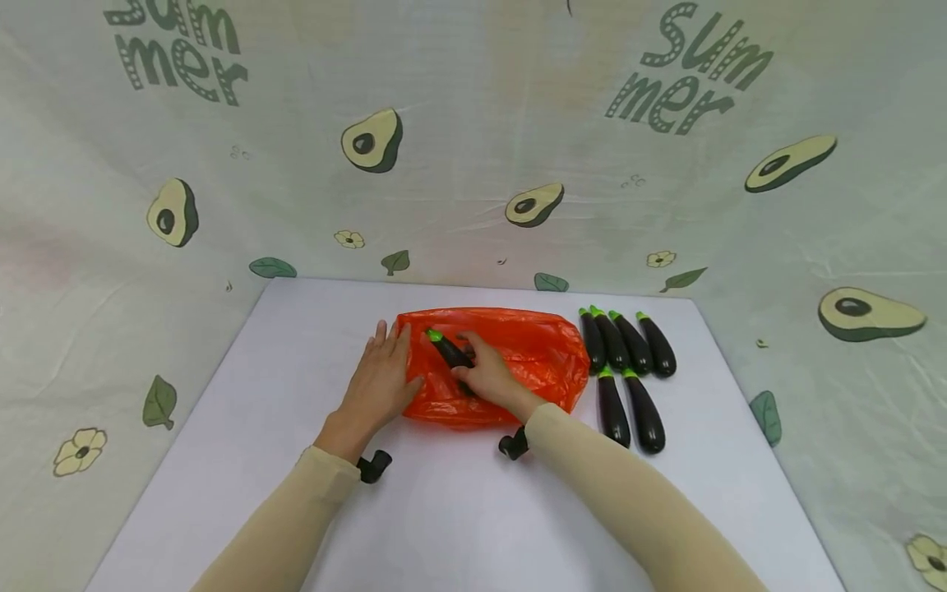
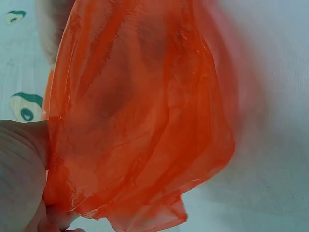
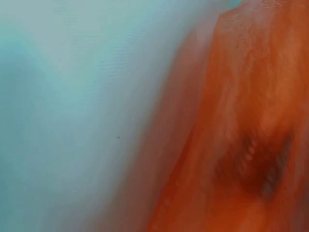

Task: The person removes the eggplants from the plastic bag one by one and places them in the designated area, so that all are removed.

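A red plastic bag (image 1: pixel 543 349) lies spread across the middle of the table. My right hand (image 1: pixel 488 374) grips a dark eggplant (image 1: pixel 447 349) with a bright green cap, held tilted over the bag, cap toward the far left. How deep its lower end sits in the bag is hidden. My left hand (image 1: pixel 381 374) rests at the bag's left edge, fingers straight and spread, thumb over the plastic. In the left wrist view, part of that hand (image 2: pixel 21 169) touches the bag's rim. The right wrist view has the bag (image 3: pixel 260 96) with a blurred dark shape behind it.
Several eggplants (image 1: pixel 654 345) lie in two rows right of the bag, close to its right edge. The white table (image 1: pixel 436 526) meets a cloth backdrop (image 1: pixel 459 107) printed with avocados at its back and sides. Black wrist devices (image 1: pixel 375 467) hang below both wrists.
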